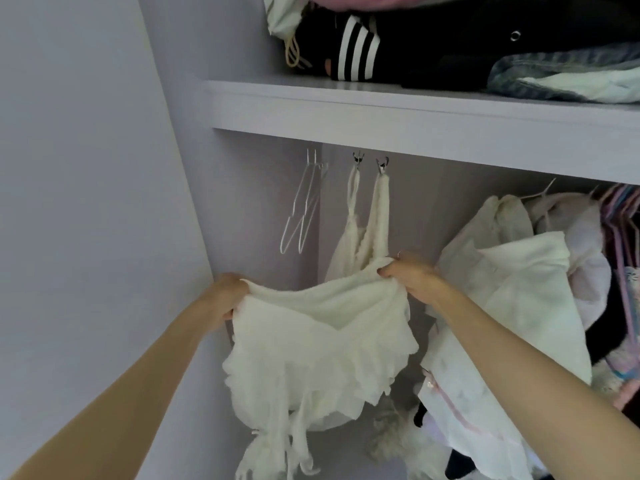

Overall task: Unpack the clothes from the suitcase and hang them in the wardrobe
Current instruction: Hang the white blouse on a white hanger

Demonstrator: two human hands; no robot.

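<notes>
A white ruffled garment (322, 344) is stretched between my hands inside the wardrobe. My left hand (221, 296) grips its left top edge and my right hand (412, 275) grips its right top edge. Its two straps run up to metal clips (370, 162) hanging under the shelf, so the garment hangs from a clip hanger. Fringe dangles from its bottom. The suitcase is out of view.
Two bare clear hangers (301, 209) hang left of the clips. White and pink clothes (512, 278) hang on the right with pastel hangers (623, 209). The shelf (415, 112) above holds folded dark and denim clothes. The wardrobe's side wall (104, 202) is close on the left.
</notes>
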